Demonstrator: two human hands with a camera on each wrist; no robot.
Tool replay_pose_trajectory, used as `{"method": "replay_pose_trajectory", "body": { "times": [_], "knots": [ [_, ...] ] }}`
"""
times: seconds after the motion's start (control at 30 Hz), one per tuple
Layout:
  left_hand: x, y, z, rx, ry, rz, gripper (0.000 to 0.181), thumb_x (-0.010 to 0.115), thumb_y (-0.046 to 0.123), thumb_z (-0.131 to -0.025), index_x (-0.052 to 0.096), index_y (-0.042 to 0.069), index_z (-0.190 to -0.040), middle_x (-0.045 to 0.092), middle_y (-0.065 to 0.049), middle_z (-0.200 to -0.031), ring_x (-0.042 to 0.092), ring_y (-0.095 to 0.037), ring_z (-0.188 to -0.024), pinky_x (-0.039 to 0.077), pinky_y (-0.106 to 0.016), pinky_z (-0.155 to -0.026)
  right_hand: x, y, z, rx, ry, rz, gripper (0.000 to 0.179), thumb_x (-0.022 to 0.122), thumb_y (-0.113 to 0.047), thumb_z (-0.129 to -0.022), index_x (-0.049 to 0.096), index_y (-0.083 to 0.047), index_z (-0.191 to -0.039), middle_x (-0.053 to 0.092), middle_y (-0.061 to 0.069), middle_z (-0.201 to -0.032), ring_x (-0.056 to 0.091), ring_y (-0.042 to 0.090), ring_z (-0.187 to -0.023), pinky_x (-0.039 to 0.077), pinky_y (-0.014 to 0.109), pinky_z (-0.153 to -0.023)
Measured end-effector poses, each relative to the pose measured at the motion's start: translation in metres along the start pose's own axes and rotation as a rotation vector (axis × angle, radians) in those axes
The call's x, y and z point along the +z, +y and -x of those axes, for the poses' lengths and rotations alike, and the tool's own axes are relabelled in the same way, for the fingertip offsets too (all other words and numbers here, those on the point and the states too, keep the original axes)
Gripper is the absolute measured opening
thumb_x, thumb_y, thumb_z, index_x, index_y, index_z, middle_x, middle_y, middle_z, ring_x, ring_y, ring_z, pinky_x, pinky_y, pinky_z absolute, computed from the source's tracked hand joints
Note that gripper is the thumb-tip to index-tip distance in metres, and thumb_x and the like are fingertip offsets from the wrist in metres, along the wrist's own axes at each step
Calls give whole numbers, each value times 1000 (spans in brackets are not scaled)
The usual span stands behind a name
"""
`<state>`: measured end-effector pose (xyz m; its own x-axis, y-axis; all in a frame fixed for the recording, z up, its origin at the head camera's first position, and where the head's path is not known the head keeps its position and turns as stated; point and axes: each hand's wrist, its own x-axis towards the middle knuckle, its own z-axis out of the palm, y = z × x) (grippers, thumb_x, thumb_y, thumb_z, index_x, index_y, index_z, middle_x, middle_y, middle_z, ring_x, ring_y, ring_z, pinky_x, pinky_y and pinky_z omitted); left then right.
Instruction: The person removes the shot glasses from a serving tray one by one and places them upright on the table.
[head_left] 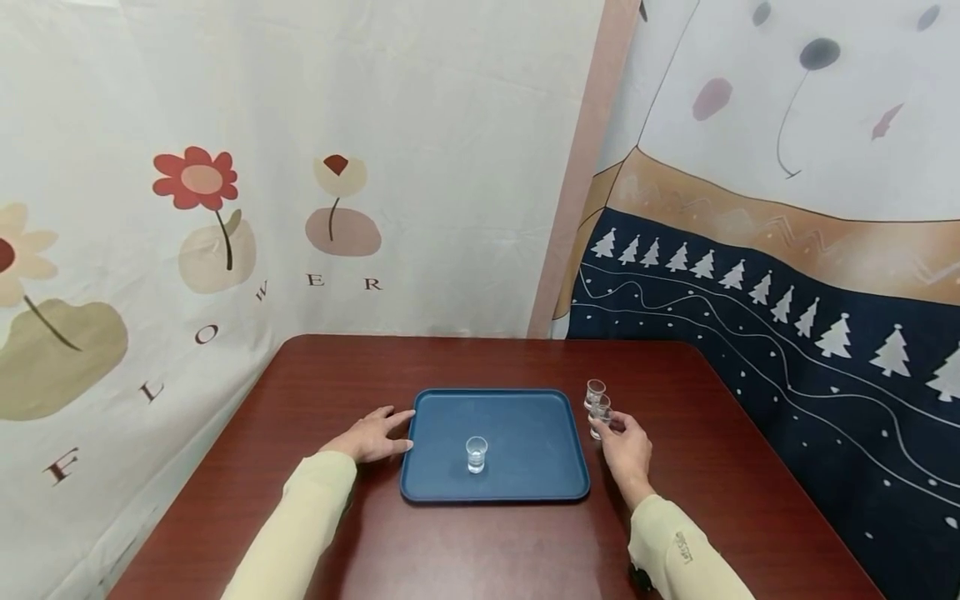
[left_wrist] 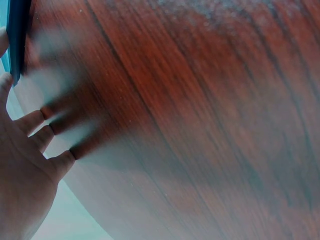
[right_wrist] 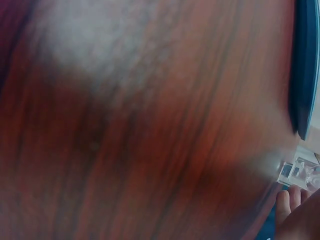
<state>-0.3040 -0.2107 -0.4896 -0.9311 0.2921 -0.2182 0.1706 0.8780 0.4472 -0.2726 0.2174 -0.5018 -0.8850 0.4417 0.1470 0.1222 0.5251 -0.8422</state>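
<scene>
A blue rectangular tray lies on the table, with a small clear shot glass standing on it left of centre. At the tray's left edge is my left hand, its thumb and forefinger stretched to the rim. In the left wrist view the other fingers of that hand are spread on the table. Beyond the tray's right edge, my right hand pinches a second shot glass between thumb and fingers. Just behind it stands a third shot glass, partly overlapped by the held one.
The dark red wooden table has rounded far corners. A white cloth with flower prints hangs behind it and on the left. On the right hangs a navy cloth with white trees.
</scene>
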Motion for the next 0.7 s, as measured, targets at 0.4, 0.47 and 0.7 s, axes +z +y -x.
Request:
{"method": "replay_pose_trajectory", "body": {
  "times": [0.4, 0.47, 0.7],
  "knots": [
    [2, 1, 1, -6, -7, -10, 68, 64, 41, -95, 40, 15, -153, 26, -29, -155, 24, -51, -141, 26, -67, -108, 0, 9, -3, 25, 0, 21, 43, 76, -22, -87, 65, 3, -119, 68, 25, -113, 60, 40, -107, 43, 52, -92],
    [2, 1, 1, -5, -7, -6, 68, 64, 40, -95, 40, 15, -153, 26, -29, -155, 24, -51, -141, 26, -67, -107, -1, 9, -3, 25, -6, 22, 43, 76, -22, -87, 65, 3, -120, 68, 25, -113, 60, 40, -107, 43, 52, -92],
    [1, 1, 4, -4, 2, -3, 67, 65, 39, -95, 41, 15, -153, 26, -29, -155, 24, -51, -141, 27, -67, -107, 0, 8, -4, 29, -38, -3, 54, 77, -26, -86, 59, 2, -128, 66, 25, -118, 61, 38, -110, 43, 50, -95]
  ]
}}
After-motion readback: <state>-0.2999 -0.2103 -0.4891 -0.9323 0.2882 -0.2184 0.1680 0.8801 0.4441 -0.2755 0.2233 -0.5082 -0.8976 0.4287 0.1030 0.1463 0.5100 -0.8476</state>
